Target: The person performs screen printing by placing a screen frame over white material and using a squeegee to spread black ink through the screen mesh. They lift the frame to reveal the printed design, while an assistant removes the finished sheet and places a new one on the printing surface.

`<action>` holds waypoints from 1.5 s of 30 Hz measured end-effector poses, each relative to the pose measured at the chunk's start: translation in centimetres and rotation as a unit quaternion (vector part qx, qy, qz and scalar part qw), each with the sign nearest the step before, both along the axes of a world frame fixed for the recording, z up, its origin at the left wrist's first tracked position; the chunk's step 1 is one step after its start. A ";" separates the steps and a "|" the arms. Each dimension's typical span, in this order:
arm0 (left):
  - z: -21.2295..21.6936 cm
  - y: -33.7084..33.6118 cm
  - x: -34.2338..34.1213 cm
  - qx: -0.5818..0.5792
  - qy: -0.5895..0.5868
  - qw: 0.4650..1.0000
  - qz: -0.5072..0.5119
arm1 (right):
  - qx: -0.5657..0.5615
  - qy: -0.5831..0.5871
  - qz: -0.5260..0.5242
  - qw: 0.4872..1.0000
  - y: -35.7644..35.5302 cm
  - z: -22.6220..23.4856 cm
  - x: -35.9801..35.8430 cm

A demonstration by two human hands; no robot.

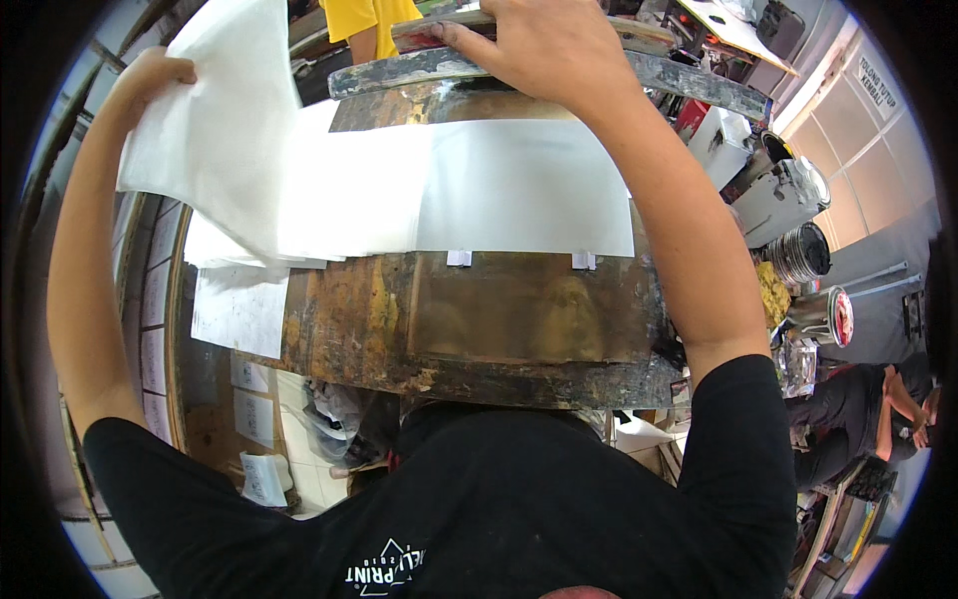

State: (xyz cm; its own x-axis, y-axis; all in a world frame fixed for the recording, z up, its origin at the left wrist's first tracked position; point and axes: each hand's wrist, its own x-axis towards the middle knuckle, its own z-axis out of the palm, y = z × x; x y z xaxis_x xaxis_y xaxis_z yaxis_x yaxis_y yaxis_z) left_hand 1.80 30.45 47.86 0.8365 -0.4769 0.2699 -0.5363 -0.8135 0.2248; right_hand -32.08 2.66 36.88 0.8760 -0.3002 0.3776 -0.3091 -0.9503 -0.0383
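Note:
My left hand [160, 78] pinches the edge of a white paper sheet [225, 130], lifted and bent at the far left. Below it lies a stack of white sheets [349, 190], their edges slightly fanned. To the right, another white sheet [524, 190] lies flat on the stained wooden board [349, 309], its near edge at two small pale tabs [459, 259]. My right hand [554, 50] is closed at the far side over an ink-stained wooden bar [424, 35], thumb along it; its other fingers are mostly hidden. A grey-smeared frame edge [399, 72] runs just beneath.
Ink-stained cans [798, 253] and white containers [783, 200] crowd the right side. A printed sheet [239, 304] lies at the board's left end. Racks with sheets [160, 240] stand left. A person in yellow [364, 20] is beyond; another person [848, 424] sits at right.

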 end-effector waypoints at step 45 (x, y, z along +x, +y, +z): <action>-44.1 -11.6 1.3 -0.193 0.426 0.881 -0.071 | -0.038 -0.060 -0.024 0.997 0.0 -2.4 1.5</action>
